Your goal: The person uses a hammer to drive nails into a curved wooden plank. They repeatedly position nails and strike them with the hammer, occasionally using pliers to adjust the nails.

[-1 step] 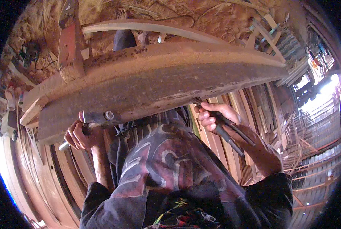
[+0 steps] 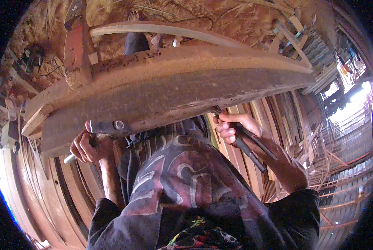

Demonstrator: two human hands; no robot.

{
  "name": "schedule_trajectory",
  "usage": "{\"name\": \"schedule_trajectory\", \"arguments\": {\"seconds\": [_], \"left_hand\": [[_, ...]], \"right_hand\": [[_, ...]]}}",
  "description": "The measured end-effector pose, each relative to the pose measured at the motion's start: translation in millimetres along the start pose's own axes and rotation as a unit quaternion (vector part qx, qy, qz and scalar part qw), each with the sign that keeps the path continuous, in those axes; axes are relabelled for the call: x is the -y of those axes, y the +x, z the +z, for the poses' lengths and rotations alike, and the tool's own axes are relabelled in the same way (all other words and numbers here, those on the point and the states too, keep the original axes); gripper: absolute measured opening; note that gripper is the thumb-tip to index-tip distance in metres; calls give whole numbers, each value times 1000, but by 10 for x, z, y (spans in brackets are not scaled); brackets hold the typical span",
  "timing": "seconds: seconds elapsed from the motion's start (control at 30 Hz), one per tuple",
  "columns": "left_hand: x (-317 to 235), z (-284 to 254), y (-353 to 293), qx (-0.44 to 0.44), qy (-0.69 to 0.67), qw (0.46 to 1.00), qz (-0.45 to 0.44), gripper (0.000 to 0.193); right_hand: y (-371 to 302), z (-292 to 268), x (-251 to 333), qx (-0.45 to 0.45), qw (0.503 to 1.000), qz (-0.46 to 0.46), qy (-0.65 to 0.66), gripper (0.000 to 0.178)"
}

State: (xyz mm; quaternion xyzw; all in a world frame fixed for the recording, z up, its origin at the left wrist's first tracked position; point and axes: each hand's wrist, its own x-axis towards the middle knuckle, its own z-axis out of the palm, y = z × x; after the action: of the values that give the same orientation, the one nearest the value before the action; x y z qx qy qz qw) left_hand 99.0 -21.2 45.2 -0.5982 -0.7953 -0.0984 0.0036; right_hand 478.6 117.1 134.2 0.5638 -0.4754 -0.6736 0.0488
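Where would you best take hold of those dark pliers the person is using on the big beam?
Probably by the two long handles, from below and to the right. The right hand wraps them there now. The head is pressed against the beam edge, so only the handles stick out free.

Warm dim light; right-edge glare; fisheye bending

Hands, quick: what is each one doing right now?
Left hand: closed around a metal bar under the wooden beam.
Right hand: closed on dark-handled pliers at the beam's lower edge.
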Motion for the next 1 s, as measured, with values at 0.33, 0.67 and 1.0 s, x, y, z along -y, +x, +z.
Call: {"name": "schedule_trajectory", "arguments": {"seconds": [0.33, 0.67, 1.0], "left_hand": [[-119, 82, 142, -29, -4, 999, -12, 20], [-207, 117, 171, -67, 26, 997, -27, 28], [-272, 37, 280, -34, 34, 999, -1, 28]], "right_hand": [[177, -278, -150, 62, 991, -60, -98, 16], [307, -464, -296, 95, 981, -129, -109, 21], [408, -647, -490, 114, 949, -244, -166, 29]]}}
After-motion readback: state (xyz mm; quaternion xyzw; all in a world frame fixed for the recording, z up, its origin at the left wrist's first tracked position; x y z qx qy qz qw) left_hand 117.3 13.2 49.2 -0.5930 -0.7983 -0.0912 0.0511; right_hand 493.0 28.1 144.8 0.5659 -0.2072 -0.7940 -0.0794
